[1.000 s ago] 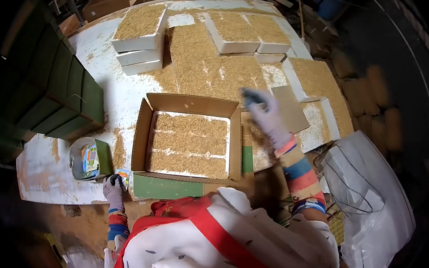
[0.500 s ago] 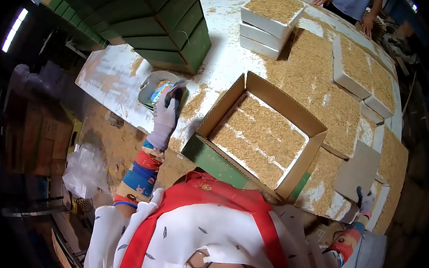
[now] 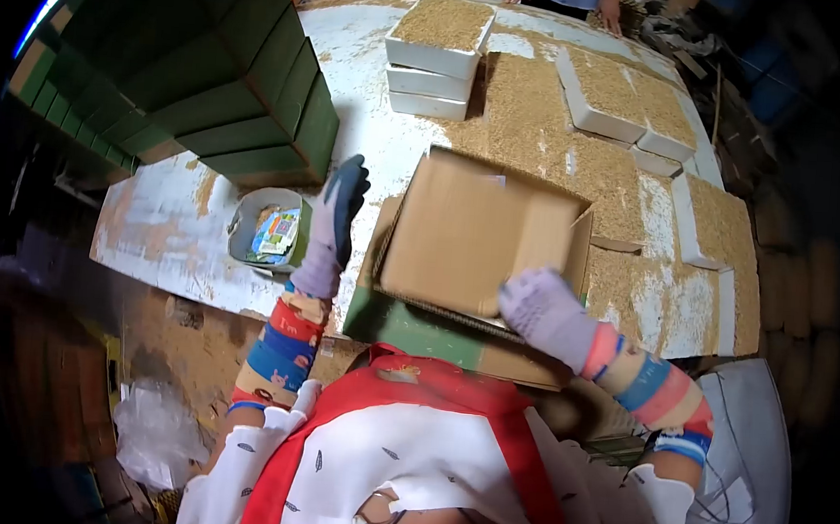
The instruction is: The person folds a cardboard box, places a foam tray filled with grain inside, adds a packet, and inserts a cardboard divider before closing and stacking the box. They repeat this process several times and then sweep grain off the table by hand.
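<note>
A brown cardboard sheet (image 3: 456,230) covers most of the opening of the cardboard box (image 3: 416,322), hiding what is inside. My right hand (image 3: 548,315), in a light glove, is closed at the sheet's lower right corner; its fingertips are partly blurred. My left hand (image 3: 335,219), in a light glove with dark palm and fingers, is raised left of the box. Its fingers are stretched out and it holds nothing. Just left of that hand stands a small grey tub (image 3: 243,240) with colourful printed packets (image 3: 274,230) in it.
Stacked green boxes (image 3: 266,95) rise at the left. Stacked white foam trays (image 3: 428,82) topped with tan grainy material stand at the back. More filled trays (image 3: 600,119) lie on the right of the white table (image 3: 169,230). Another person's hands (image 3: 610,10) are at the far edge.
My right hand has brought the cardboard sheet left from the table's right side onto the box. My left hand has come away from the tub's packets. The view has shifted.
</note>
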